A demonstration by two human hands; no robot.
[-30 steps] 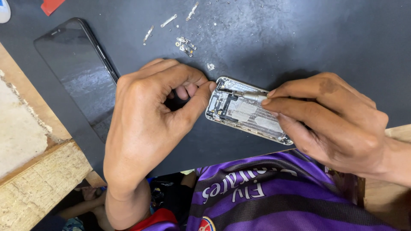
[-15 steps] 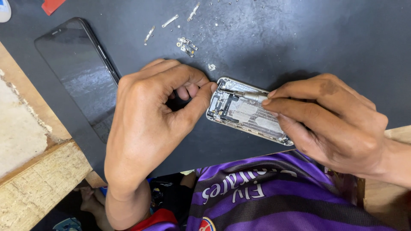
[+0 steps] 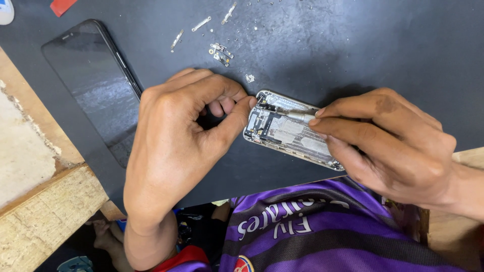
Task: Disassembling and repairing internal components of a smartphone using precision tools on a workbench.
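An opened silver phone body (image 3: 287,130) lies on a dark mat (image 3: 353,45), its inner parts exposed. My left hand (image 3: 176,136) is curled, thumb and fingers pinching the phone's left end. My right hand (image 3: 388,143) grips a thin metal tool (image 3: 297,117), likely a small screwdriver, with its tip down inside the phone near the top left corner. Most of the tool's shaft is hidden under my fingers.
A black phone screen (image 3: 96,85) lies face up at the left of the mat. Small metal brackets and screws (image 3: 219,53) are scattered above the phone body. A wooden bench edge (image 3: 45,211) runs at the lower left. My purple shirt (image 3: 322,226) fills the bottom.
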